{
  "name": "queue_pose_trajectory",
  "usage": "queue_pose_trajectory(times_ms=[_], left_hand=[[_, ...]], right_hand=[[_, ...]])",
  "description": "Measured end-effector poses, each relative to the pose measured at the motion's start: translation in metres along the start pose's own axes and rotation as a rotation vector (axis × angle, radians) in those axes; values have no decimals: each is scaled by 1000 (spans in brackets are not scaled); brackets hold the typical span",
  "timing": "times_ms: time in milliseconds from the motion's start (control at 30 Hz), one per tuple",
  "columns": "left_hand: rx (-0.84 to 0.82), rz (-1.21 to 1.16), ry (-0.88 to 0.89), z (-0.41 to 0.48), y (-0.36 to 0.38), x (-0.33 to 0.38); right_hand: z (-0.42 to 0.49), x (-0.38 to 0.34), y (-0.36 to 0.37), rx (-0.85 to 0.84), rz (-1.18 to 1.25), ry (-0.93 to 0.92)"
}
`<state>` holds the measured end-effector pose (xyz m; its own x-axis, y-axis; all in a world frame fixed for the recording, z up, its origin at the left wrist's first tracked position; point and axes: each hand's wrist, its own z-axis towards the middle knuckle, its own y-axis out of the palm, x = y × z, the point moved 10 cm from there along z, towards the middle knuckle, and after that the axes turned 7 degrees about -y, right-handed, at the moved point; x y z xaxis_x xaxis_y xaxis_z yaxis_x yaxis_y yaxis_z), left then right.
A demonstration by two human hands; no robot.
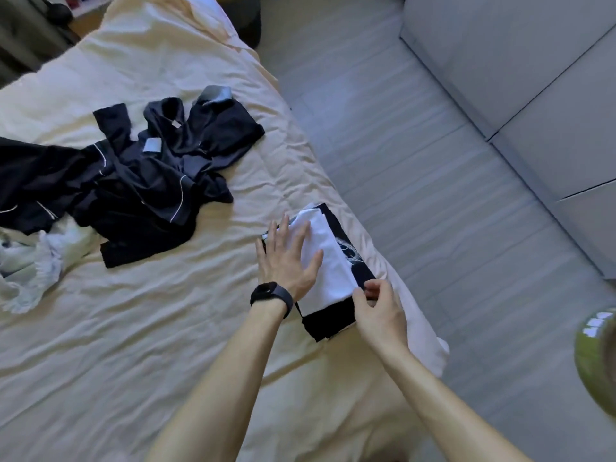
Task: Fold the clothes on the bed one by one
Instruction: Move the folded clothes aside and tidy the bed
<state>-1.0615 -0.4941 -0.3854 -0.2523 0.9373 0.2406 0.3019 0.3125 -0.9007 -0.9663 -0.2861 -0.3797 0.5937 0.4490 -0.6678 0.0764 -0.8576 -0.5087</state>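
Note:
A folded white garment point(328, 258) lies on top of a folded black garment point(330, 320) with a white print, near the bed's right edge. My left hand point(288, 258) presses flat on the white garment with straight, spread fingers. My right hand point(376, 308) pinches the near right corner of the white garment between thumb and fingers. A heap of unfolded dark navy clothes with white piping point(133, 181) lies on the bed to the left. A crumpled white frilly garment point(36, 261) sits at the far left.
The cream bedsheet point(160, 328) covers the bed, its right edge dropping to a grey floor point(416, 161). Grey cabinet doors point(533, 78) stand at the right. A green rounded object point(600, 358) is at the right edge.

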Motion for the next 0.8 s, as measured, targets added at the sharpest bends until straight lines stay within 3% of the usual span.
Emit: queue_pose_trajectory(times_ms=[100, 233, 467, 667, 800], left_hand=[[31, 19, 51, -4, 27, 1], [199, -193, -29, 0, 31, 0], [192, -128, -45, 18, 41, -8], [418, -117, 1, 21, 62, -11], [454, -125, -14, 34, 68, -5]], right_hand=[[15, -31, -1, 155, -167, -275], [44, -39, 39, -56, -380, -461], [71, -20, 60, -158, -548, -450], [79, 0, 73, -155, -511, -539], [93, 13, 76, -126, -436, -529]])
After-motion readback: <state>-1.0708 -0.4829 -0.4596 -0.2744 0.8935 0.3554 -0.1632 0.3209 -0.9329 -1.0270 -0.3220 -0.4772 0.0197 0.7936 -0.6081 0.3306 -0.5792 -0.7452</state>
